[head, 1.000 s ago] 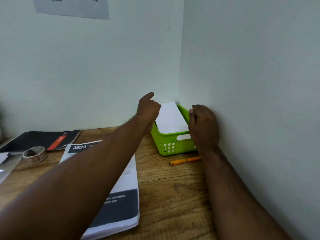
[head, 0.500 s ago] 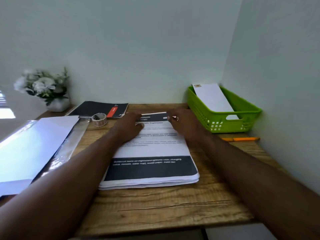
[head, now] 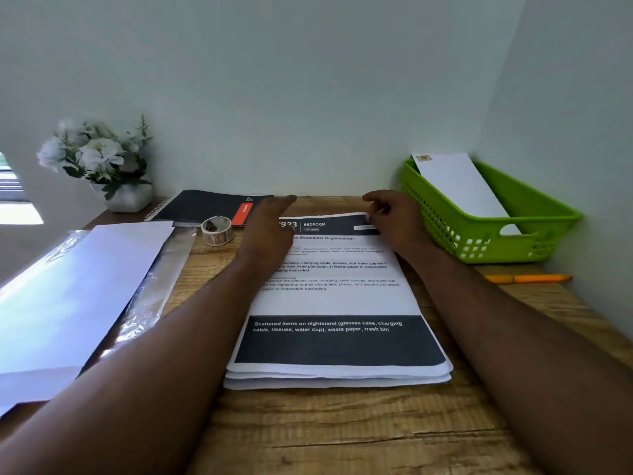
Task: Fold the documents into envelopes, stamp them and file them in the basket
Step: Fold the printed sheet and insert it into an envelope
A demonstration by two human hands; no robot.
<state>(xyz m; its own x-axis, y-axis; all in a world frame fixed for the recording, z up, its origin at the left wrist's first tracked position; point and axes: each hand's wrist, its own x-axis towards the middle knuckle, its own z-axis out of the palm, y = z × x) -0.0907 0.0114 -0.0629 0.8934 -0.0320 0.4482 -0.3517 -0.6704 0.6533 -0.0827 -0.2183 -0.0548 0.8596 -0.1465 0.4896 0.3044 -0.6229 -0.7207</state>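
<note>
Lying long-axis toward the person, the white printed document stack [head: 337,303] has its far edge under both hands: right hand [head: 394,217] fingers pinching the top sheet's corner, left hand [head: 270,228] fingers flat beside.

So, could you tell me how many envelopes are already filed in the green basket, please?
1. A single stamped envelope leans inside the green basket at the desk's far right corner; others could lie hidden beneath it.
</note>
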